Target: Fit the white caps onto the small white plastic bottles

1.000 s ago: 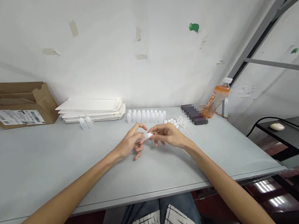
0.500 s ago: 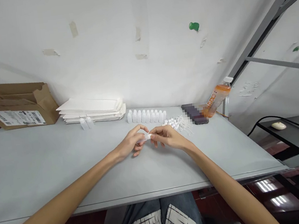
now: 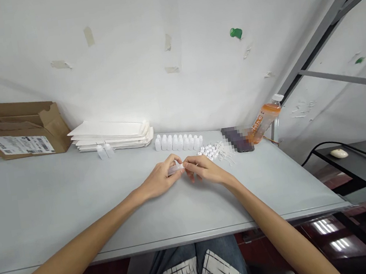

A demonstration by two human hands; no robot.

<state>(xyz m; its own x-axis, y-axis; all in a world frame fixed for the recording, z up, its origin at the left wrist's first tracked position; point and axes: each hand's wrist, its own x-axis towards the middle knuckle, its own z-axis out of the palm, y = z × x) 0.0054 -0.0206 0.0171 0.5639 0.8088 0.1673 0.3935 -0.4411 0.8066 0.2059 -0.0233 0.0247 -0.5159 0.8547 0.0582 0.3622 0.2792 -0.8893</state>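
My left hand (image 3: 159, 176) is closed round a small translucent plastic bottle (image 3: 174, 169), which lies sideways with its neck to the right. At that neck the thumb and forefinger of my right hand (image 3: 204, 168) pinch a small white cap, mostly hidden by the fingertips. Beyond my hands a block of similar small bottles (image 3: 179, 143) stands upright in rows. Just right of it lie a heap of small white caps (image 3: 208, 152) and some thin white pieces (image 3: 225, 153). Two bottles with thin needle tips (image 3: 105, 151) stand further left.
On the grey table (image 3: 58, 195), a stack of white envelopes or sheets (image 3: 111, 133) and an opened cardboard box (image 3: 25, 129) sit at the back left. A dark phone (image 3: 237, 138), partly blurred out, and a leaning orange drink bottle (image 3: 265, 118) are at the back right.
My left hand has turned, its lower fingers now tucked under, and more of the bottle shows. The right hand stays pinched at the neck. The view has shifted slightly.
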